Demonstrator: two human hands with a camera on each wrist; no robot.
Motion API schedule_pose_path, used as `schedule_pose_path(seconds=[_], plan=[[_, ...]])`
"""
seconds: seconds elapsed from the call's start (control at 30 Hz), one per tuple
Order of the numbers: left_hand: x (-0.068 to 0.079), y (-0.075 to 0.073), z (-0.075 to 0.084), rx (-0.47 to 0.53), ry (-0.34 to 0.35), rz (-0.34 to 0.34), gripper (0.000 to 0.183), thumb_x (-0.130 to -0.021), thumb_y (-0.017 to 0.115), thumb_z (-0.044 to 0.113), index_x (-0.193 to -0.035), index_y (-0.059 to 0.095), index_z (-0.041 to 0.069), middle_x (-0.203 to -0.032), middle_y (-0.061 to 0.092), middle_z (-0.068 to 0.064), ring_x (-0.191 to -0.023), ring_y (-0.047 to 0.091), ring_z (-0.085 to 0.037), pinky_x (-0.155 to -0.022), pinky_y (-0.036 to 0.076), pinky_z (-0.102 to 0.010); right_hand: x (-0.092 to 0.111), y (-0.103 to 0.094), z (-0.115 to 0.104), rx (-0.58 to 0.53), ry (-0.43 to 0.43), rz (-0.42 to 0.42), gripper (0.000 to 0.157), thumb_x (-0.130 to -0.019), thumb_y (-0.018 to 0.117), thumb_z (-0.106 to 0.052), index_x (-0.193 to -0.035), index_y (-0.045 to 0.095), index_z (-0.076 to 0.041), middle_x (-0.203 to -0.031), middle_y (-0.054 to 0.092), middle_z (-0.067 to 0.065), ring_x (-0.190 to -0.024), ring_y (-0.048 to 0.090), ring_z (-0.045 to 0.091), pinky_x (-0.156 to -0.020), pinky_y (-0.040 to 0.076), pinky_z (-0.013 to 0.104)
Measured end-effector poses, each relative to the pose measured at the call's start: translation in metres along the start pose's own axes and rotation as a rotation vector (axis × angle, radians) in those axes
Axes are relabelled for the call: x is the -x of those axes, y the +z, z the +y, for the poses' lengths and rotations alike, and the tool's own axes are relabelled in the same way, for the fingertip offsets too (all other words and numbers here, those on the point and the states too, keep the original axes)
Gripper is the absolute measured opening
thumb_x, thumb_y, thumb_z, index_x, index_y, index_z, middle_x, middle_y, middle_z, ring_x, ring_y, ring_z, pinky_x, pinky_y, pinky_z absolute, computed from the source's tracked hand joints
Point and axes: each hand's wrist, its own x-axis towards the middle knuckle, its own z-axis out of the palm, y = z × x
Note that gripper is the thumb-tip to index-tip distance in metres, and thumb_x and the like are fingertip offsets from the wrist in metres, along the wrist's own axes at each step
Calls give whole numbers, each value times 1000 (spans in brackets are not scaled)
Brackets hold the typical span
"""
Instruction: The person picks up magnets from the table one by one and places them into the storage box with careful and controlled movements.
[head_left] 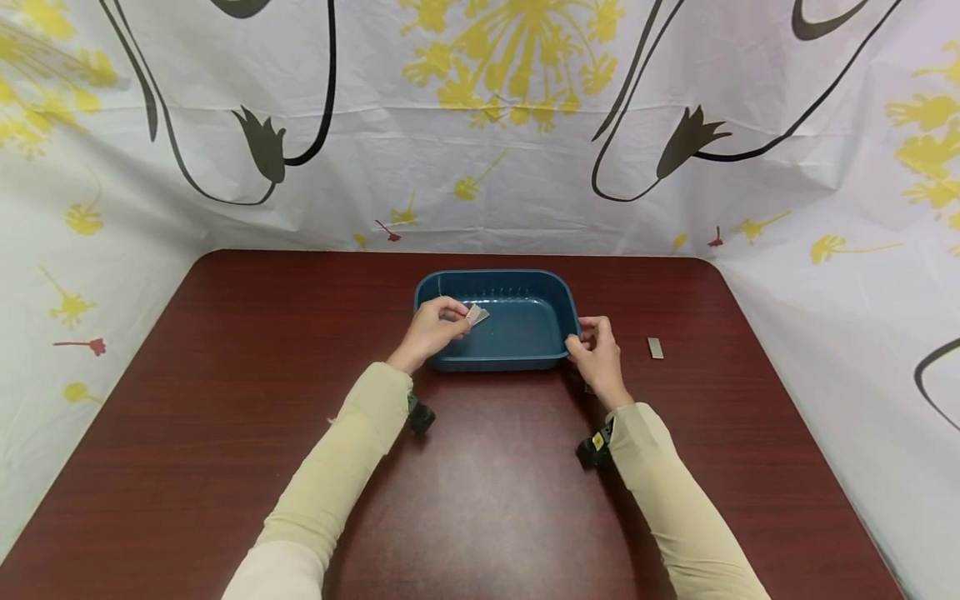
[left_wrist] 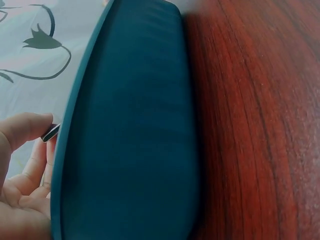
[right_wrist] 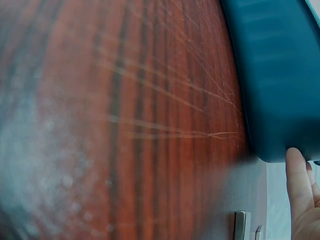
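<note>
A deep blue plastic tray (head_left: 495, 364) with rounded corners stands on the table. Above its left part, my left hand (head_left: 431, 332) pinches a small flat pale grey rectangular piece (head_left: 473, 314) between thumb and fingers. In the left wrist view that piece (left_wrist: 50, 133) shows a dark edge beside the tray's rim. A second pale shape (head_left: 483, 315) shows right behind it; I cannot tell whether it is held or lies in the tray. My right hand (head_left: 597, 360) grips the tray's right side near the front corner, its thumb at the rim.
To the right of the tray, a similar grey rectangular piece (head_left: 656, 347) lies on the dark red-brown table (head_left: 262, 350). Two metallic-looking pieces show in the right wrist view, the nearer piece (right_wrist: 241, 225) larger. A patterned white cloth (head_left: 525, 192) hangs behind the table.
</note>
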Motion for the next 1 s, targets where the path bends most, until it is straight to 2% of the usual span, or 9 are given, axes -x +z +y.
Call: schedule_pose_path(seconds=[0.13,0.27,0.37,0.5,0.6,0.8,1.0], plan=[[-2,4,1,-22,-9,-17,17,-82,61,8,-96,57,-1,-90,59,-17,-83,60,-33,-73,49,-39,-4,3,13,13,-32,19,34,-82,50,-15,-114,43,-5,-83,51,7,-62,52,7,-55,48,21],[-4,9,2,-17,-7,-22,17,-82,62,8,-95,58,-2,-90,59,-17,-80,61,-30,-71,50,-37,-8,5,24,33,-56,27,34,-82,50,-18,-113,43,-7,-84,51,8,-63,54,12,-56,50,25],[-5,12,3,-21,1,-19,18,-81,62,7,-96,58,-3,-90,60,-17,-77,62,-26,-70,50,-34,-5,3,16,19,-41,20,35,-81,50,-16,-114,43,-6,-85,52,10,-63,54,15,-57,50,27],[-7,15,3,-32,-1,-13,18,-81,63,6,-96,59,-4,-89,60,-18,-74,62,-23,-66,51,-30,1,0,-2,0,2,9,35,-81,50,-13,-115,43,-5,-85,51,9,-63,53,11,-58,49,23],[-9,16,3,-34,-3,-13,18,-80,63,6,-95,59,-4,-89,60,-17,-74,62,-23,-65,51,-28,1,-2,-5,-5,15,2,35,-82,51,-12,-115,43,-6,-86,51,9,-63,52,9,-58,48,21],[-11,20,2,-34,-32,-28,19,-80,63,6,-95,59,-4,-90,60,-17,-77,63,-24,-67,51,-30,0,-2,-3,-1,20,4,35,-82,50,-12,-115,43,-6,-87,51,11,-64,52,11,-59,49,24],[-13,28,3,-68,-29,-66,18,-80,63,5,-94,59,-5,-87,60,-17,-76,63,-26,-67,51,-31,1,1,4,-9,0,19,34,-82,50,-16,-114,44,-7,-84,51,5,-63,52,7,-58,49,22]])
